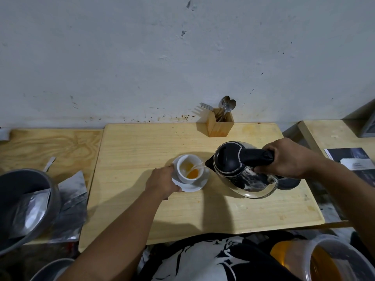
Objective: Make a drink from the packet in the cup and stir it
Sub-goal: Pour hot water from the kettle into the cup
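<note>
Two hands are at work over the wooden worktop (203, 209): the kettle (241, 171) is gripped by its black handle in the right hand (288, 159) and tipped to the left, spout down, and a thin stream of water is being poured into the white cup (189, 169). Orange liquid is seen pooling in the bottom of the cup. The cup is seated on a white saucer (192, 184), whose left rim is clasped by the left hand (162, 180). A wooden holder (220, 124) with spoons and a fork is stood at the back by the wall. Silver foil packets (70, 203) are left lying at the far left, beside a grey bowl (26, 201).
</note>
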